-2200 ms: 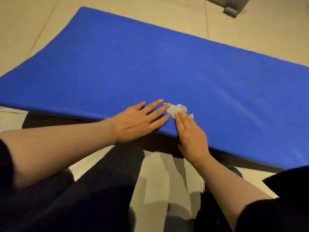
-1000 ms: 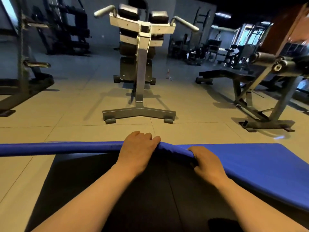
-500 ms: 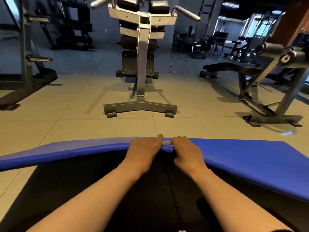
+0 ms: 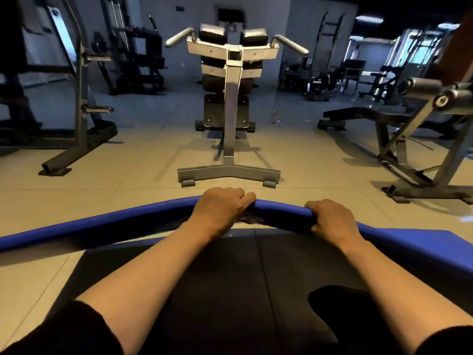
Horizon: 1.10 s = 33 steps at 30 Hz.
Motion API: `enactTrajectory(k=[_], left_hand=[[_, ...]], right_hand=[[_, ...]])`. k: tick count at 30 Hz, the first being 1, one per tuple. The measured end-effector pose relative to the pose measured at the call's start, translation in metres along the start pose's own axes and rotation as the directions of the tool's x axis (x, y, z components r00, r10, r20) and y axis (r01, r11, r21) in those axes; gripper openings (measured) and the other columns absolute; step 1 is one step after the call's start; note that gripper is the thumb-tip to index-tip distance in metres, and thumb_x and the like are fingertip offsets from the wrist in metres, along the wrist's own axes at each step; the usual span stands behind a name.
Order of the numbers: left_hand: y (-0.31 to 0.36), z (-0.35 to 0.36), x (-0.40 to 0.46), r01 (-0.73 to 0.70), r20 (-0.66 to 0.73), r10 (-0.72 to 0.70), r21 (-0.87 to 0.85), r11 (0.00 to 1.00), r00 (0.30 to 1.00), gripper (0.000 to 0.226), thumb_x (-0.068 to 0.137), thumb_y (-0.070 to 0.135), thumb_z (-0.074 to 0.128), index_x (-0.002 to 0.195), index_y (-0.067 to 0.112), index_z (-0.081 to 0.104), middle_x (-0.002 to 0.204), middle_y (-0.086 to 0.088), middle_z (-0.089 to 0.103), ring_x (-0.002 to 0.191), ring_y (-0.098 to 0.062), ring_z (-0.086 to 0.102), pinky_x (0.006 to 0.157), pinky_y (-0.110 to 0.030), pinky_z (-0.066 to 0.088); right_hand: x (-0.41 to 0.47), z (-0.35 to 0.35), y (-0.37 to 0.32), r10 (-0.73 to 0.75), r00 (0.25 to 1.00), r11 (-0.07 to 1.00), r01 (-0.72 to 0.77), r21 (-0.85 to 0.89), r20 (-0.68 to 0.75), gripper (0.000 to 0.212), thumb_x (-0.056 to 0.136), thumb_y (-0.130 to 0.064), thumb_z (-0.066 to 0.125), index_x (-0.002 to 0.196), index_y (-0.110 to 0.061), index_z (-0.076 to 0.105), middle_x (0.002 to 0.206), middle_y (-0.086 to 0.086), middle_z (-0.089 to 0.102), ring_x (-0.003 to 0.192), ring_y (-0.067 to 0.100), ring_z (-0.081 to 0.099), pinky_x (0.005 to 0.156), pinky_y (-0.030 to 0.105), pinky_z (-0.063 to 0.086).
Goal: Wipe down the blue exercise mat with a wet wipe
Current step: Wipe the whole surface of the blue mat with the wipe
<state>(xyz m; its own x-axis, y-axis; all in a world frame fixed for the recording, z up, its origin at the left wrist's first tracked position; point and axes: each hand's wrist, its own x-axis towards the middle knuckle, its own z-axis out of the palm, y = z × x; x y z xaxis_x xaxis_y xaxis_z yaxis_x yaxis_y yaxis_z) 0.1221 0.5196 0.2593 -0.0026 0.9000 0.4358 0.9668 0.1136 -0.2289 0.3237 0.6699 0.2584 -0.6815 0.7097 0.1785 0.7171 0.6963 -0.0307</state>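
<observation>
Black rubber flooring (image 4: 230, 290) lies exposed nearest the camera, beneath the raised near edge of the blue exercise mat (image 4: 102, 226), which both hands lift clear. The left hand (image 4: 220, 208) and right hand (image 4: 330, 216) each curl over that edge, now set apart where half a second ago they touched. The wet wipe is no longer visible, so wiping is judged paused; grey gym machines (image 4: 230, 98) stand beyond.

— How's the light where I'm working?
— Warm and yellowish on the floor (image 4: 143, 180) just beyond my hands, dim and bluish farther off.
— Sharp?
— Soft throughout; the far machines blur, and straight lines bow toward the edges.
</observation>
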Motion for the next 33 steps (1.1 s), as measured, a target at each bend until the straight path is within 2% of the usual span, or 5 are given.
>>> enactTrajectory(k=[12, 20, 26, 30, 33], left_hand=[[-0.03, -0.143, 0.045, -0.201, -0.299, 0.252, 0.191, 0.961, 0.92, 0.026, 0.086, 0.043, 0.058, 0.089, 0.018, 0.063, 0.064, 0.002, 0.06, 0.045, -0.017, 0.053, 0.038, -0.024, 0.037], [-0.038, -0.107, 0.066, -0.088, -0.202, 0.094, 0.041, 0.995, 0.975, 0.031, 0.088, 0.029, 0.069, 0.114, 0.023, 0.054, 0.089, -0.003, 0.064, 0.072, -0.022, 0.059, 0.062, -0.033, 0.045], [-0.059, -0.043, 0.059, 0.094, -0.241, -0.077, 0.063, 0.994, 0.967, 0.084, 0.068, 0.011, 0.083, 0.142, 0.021, 0.045, 0.109, -0.01, 0.064, 0.096, -0.032, 0.063, 0.084, -0.043, 0.052], [-0.045, -0.03, 0.077, 0.215, 0.045, -0.216, 0.041, 0.976, 0.975, 0.094, 0.092, 0.012, 0.058, 0.153, 0.026, -0.011, 0.161, -0.011, -0.014, 0.148, -0.035, -0.008, 0.118, -0.053, 0.004], [-0.027, -0.019, 0.088, 0.296, 0.165, -0.282, -0.069, 0.953, 0.945, 0.084, 0.097, 0.021, 0.053, 0.155, 0.022, -0.008, 0.161, -0.006, -0.018, 0.149, -0.027, -0.013, 0.118, -0.052, 0.003]], right_hand=[[-0.014, -0.165, 0.002, -0.13, 0.962, 0.98, 0.088, -0.18, -0.238, 0.024, 0.074, -0.007, 0.058, 0.094, -0.019, 0.056, 0.103, 0.006, 0.064, 0.1, 0.03, 0.058, 0.065, 0.032, 0.036], [0.015, -0.148, 0.0, -0.22, 0.946, 0.957, 0.162, -0.24, -0.239, 0.026, 0.078, -0.006, 0.059, 0.098, -0.017, 0.047, 0.114, 0.009, 0.054, 0.107, 0.031, 0.049, 0.073, 0.034, 0.027], [0.053, -0.099, -0.019, -0.252, 0.786, 0.961, 0.137, -0.24, -0.564, 0.054, 0.03, 0.012, 0.069, 0.072, -0.013, 0.046, 0.07, 0.009, 0.049, 0.059, 0.028, 0.047, 0.053, 0.032, 0.024], [0.075, -0.064, -0.019, -0.133, 0.721, 0.99, 0.066, -0.123, -0.68, 0.061, 0.036, 0.019, 0.065, 0.09, -0.005, 0.051, 0.078, 0.014, 0.054, 0.064, 0.029, 0.05, 0.053, 0.037, 0.041], [0.082, -0.046, -0.036, 0.05, 0.796, 0.985, 0.061, 0.163, -0.603, 0.049, 0.049, 0.021, 0.065, 0.09, -0.003, 0.054, 0.09, 0.016, 0.056, 0.074, 0.031, 0.048, 0.057, 0.037, 0.037]])
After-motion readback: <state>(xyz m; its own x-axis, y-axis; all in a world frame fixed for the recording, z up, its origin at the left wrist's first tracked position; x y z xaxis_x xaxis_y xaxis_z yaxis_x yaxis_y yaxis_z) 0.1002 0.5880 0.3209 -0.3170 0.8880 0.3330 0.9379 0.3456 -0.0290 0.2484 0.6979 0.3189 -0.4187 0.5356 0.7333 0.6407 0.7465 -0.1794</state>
